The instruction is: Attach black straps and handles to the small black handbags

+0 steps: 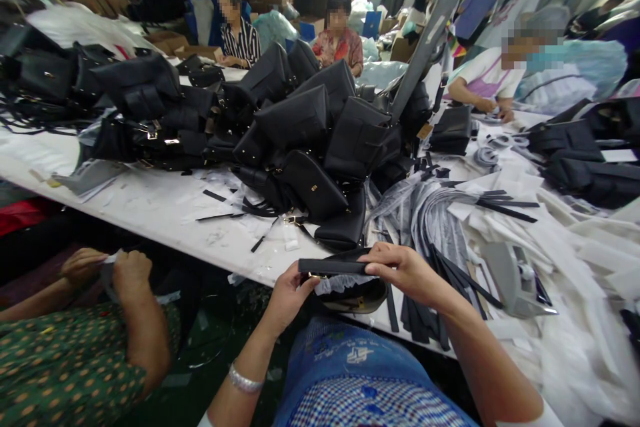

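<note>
Between my hands a black strap (pixel 340 267) is stretched level, with a small gold buckle near its left end. My left hand (pixel 293 290) pinches that end by the buckle. At the strap's other end, my right hand (pixel 395 265) closes thumb and fingers on it. Clear plastic film (pixel 345 283) hangs just beneath the strap. Behind and below lies a black handbag (pixel 357 304) at the table edge, its opening showing a pale lining; the strap hides part of it. Another black handbag (pixel 343 223) lies on the table just beyond my hands.
Black handbags (pixel 295 117) are heaped across the long white table (pixel 165 203). To my right lie film-wrapped straps (pixel 425 213), loose black straps (pixel 420 320) and a grey tape dispenser (pixel 517 280). A co-worker's hands (pixel 127 273) are at my left; other people sit opposite.
</note>
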`<state>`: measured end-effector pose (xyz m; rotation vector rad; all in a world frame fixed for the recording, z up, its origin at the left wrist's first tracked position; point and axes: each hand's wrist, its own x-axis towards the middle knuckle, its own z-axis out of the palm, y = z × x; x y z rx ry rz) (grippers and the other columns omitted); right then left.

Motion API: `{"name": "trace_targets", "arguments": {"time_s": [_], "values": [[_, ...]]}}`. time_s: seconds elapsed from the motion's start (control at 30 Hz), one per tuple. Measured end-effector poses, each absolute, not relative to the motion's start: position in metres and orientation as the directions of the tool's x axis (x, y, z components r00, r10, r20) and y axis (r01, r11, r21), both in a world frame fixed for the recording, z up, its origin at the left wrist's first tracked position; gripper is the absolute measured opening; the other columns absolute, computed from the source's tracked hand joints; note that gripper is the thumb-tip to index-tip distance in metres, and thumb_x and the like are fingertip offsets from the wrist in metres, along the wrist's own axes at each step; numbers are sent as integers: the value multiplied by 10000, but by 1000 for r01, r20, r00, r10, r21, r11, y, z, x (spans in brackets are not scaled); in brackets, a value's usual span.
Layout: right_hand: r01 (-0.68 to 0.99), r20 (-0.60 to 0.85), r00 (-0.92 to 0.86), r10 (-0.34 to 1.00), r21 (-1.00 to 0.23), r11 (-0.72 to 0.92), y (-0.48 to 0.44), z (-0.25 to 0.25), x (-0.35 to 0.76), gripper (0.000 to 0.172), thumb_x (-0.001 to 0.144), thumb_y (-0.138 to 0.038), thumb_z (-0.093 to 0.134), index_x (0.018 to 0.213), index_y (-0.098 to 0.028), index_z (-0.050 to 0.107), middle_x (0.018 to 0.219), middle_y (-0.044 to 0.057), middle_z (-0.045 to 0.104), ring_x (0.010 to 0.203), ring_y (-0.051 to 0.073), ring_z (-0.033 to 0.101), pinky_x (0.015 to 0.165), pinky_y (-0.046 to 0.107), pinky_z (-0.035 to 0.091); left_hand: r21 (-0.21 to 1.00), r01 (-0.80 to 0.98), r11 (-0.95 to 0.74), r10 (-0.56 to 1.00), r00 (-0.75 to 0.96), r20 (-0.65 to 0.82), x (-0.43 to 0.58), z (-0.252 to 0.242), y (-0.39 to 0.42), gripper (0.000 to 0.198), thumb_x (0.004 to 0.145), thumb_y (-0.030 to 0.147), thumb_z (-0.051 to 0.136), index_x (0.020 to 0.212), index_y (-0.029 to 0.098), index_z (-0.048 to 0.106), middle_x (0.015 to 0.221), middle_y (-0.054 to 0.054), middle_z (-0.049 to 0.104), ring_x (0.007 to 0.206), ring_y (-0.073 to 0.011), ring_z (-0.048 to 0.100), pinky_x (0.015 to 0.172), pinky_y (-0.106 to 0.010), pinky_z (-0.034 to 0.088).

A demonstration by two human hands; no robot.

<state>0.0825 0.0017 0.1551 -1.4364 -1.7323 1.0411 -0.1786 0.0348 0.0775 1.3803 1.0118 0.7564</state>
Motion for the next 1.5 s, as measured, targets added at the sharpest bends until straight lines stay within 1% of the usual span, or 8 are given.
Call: {"name": "trace_targets", "arguments": {"time_s": [0.13, 0.5, 0.83, 1.07, 1.17, 1.3, 1.4, 1.5], "values": [[660, -55, -202, 978, -746, 95, 1, 154, 76, 216, 877, -354, 592, 807, -239, 761, 737, 22, 662, 705, 156, 601, 652, 255, 441, 987, 151, 63, 912, 393, -118, -178, 81, 34, 326, 813, 367, 656, 1097, 208, 666, 1141, -73, 668, 1094, -232, 599, 993, -352, 430], [811, -44, -90, 995, -583, 48, 6, 161, 81, 270, 869, -349, 551, 693, -216, 706, 767, 26, 662, 698, 158, 610, 625, 256, 421, 985, 87, 146, 894, 416, -169, -176, 71, 34, 364, 841, 358, 623, 1157, 178, 607, 1158, -95, 649, 1099, -225, 601, 1004, -358, 428], [806, -12, -190, 982, -573, 149, 15, 159, 72, 226, 864, -325, 575, 721, -224, 719, 736, 16, 643, 693, 146, 600, 626, 250, 393, 978, 172, 121, 912, 369, -178, -182, 73, 34, 365, 798, 350, 677, 1133, 206, 652, 1132, -61, 697, 1044, -237, 642, 956, -358, 476], [745, -57, -287, 956, -641, 185, 22, 171, 75, 296, 905, -336, 529, 705, -182, 684, 719, 22, 622, 726, 151, 584, 674, 254, 409, 947, 289, -138, 911, 413, 7, -181, 79, 30, 310, 815, 309, 669, 1115, 233, 683, 1160, -70, 675, 1115, -234, 596, 1020, -382, 428], [780, -64, -312, 948, -587, 217, 25, 169, 66, 286, 912, -342, 526, 751, -187, 704, 755, 33, 648, 759, 163, 590, 701, 269, 416, 948, 260, -182, 905, 422, 58, -177, 80, 28, 317, 810, 296, 679, 1122, 240, 684, 1127, -79, 664, 1101, -230, 592, 991, -371, 446], [839, -4, -361, 933, -439, 322, 23, 159, 38, 205, 880, -376, 588, 957, -242, 723, 971, 56, 696, 959, 227, 588, 907, 389, 390, 962, 241, -127, 922, 387, 24, -174, 78, 29, 296, 796, 283, 691, 1088, 234, 701, 1082, -64, 693, 1055, -225, 621, 967, -357, 467], [832, 57, -433, 900, -359, 423, 20, 149, 16, 391, 799, -386, 698, 1165, -261, 637, 1147, 68, 669, 1201, 296, 483, 1095, 541, 176, 979, 202, -34, 939, 342, -37, -172, 78, 29, 245, 822, 267, 649, 1053, 216, 711, 1065, -51, 723, 1018, -215, 651, 956, -343, 482], [829, 15, -471, 882, -333, 449, 24, 140, 4, 374, 805, -330, 704, 1158, -233, 626, 1007, 60, 710, 1080, 254, 579, 1128, 547, 100, 978, 209, 13, 957, 282, -73, -171, 82, 28, 181, 811, 267, 650, 961, 207, 732, 983, -36, 747, 937, -208, 679, 904, -324, 510]]}}
